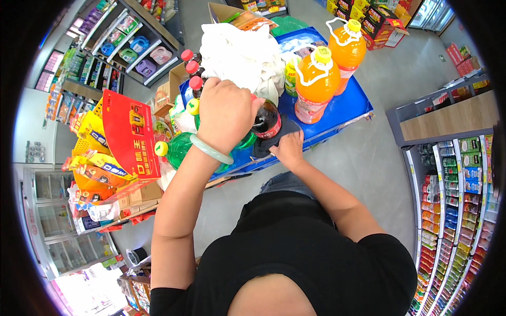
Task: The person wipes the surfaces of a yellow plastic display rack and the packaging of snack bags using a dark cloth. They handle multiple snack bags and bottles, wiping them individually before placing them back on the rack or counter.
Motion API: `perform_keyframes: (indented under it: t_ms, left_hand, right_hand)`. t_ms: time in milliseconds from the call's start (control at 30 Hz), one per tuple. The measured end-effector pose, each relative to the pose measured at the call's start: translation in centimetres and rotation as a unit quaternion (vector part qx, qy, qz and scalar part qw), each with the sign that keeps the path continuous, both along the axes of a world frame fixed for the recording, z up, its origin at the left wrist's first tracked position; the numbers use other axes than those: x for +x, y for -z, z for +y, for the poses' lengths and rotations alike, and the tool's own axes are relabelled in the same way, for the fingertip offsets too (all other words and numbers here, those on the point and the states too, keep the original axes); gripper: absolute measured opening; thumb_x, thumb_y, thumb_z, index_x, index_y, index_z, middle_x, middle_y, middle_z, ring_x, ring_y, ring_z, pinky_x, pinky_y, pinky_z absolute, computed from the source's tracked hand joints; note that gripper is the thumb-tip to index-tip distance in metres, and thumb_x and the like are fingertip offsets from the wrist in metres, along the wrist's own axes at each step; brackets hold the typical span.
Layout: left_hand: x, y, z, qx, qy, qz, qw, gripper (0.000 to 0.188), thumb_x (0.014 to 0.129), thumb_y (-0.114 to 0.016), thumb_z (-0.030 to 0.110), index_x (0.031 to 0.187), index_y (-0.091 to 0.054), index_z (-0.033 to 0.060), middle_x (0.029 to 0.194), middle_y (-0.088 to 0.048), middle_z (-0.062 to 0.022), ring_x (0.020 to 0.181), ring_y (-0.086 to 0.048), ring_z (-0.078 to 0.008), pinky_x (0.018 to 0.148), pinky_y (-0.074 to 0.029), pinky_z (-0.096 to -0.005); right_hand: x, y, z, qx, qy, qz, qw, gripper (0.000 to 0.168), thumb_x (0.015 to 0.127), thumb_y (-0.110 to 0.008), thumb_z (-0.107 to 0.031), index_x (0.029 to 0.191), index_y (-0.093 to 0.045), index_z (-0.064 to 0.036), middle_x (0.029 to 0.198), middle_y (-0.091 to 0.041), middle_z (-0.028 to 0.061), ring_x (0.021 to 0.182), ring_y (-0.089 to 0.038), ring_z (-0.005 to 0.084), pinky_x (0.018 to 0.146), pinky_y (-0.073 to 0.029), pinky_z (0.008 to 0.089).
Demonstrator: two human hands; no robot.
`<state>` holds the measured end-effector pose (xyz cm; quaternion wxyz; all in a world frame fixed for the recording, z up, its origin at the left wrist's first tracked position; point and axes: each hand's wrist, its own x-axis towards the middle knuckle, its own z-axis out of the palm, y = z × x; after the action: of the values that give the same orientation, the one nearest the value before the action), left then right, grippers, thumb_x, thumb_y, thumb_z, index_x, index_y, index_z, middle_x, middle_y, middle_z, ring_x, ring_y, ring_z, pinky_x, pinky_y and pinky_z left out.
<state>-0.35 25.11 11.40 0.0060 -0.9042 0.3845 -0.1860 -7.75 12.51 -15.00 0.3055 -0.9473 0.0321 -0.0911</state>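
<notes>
My left hand (227,112) is closed around the top of a dark cola bottle (267,121) with a red label. Most of the cap is hidden behind my fingers and thumb. Low beside that bottle, my right hand (290,148) grasps a dark grey cloth (286,128), which lies around the bottle's lower part. Under both is a blue tabletop (348,104). Green soda bottles with yellow caps, one of them a tilted green bottle (180,148), are partly covered by my left forearm. Past my left hand, several red-capped cola bottles (195,83) stand in a row.
Two large orange drink bottles (316,89) with white carry handles stand on the right. Behind is a heap of white cloth or bags (239,55). A red display box (130,136) with yellow packets borders the left. Drink shelves (450,197) line the right side.
</notes>
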Motion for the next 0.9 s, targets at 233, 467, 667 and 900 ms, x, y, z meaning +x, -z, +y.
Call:
perform_keyframes:
  t_ms: [233,467,667,900]
  left_hand:
    - [-0.2,0.2,0.4,-0.003,-0.009,0.026,1.0,0.028,0.08,-0.072,0.032,0.071,-0.07,0.0061,0.066,-0.064,-0.0112,0.072,-0.063,-0.0276,0.077,-0.042,-0.0407]
    - [-0.7,0.6,0.0,0.008,-0.027,-0.001,1.0,0.027,0.082,-0.071,0.031,0.076,-0.071,0.0047,0.065,-0.064,-0.0103,0.07,-0.063,-0.0259,0.077,-0.042,-0.0389]
    - [-1.2,1.2,0.7,-0.033,-0.019,0.003,0.999,0.026,0.082,-0.072,0.03,0.083,-0.072,0.0036,0.065,-0.063,-0.0091,0.068,-0.062,-0.0251,0.074,-0.042,-0.0378]
    - [-1.2,0.3,1.7,-0.061,-0.016,0.063,0.996,0.027,0.09,-0.065,0.031,0.099,-0.073,0.0062,0.075,-0.067,-0.0104,0.071,-0.063,-0.0276,0.074,-0.044,-0.0397]
  right_hand:
    - [2.6,-8.5,0.8,0.161,-0.05,-0.218,0.961,0.083,0.063,-0.085,-0.023,0.131,-0.047,0.005,0.129,-0.05,0.0278,0.121,-0.047,0.0456,0.104,-0.038,0.0476]
    - [5.9,-14.6,2.7,0.263,-0.03,-0.282,0.922,0.046,0.078,-0.074,-0.022,0.116,-0.057,-0.003,0.102,-0.064,0.0171,0.093,-0.063,0.038,0.078,-0.05,0.0431]
    - [4.2,-7.9,1.3,0.341,-0.043,-0.289,0.894,0.075,0.063,-0.088,-0.023,0.125,-0.052,-0.003,0.115,-0.06,0.019,0.105,-0.059,0.0387,0.09,-0.048,0.0413]
    - [1.0,-3.6,-1.0,0.301,-0.103,-0.143,0.937,0.082,0.067,-0.086,-0.02,0.135,-0.044,0.001,0.128,-0.054,0.02,0.116,-0.055,0.0368,0.101,-0.042,0.0418]
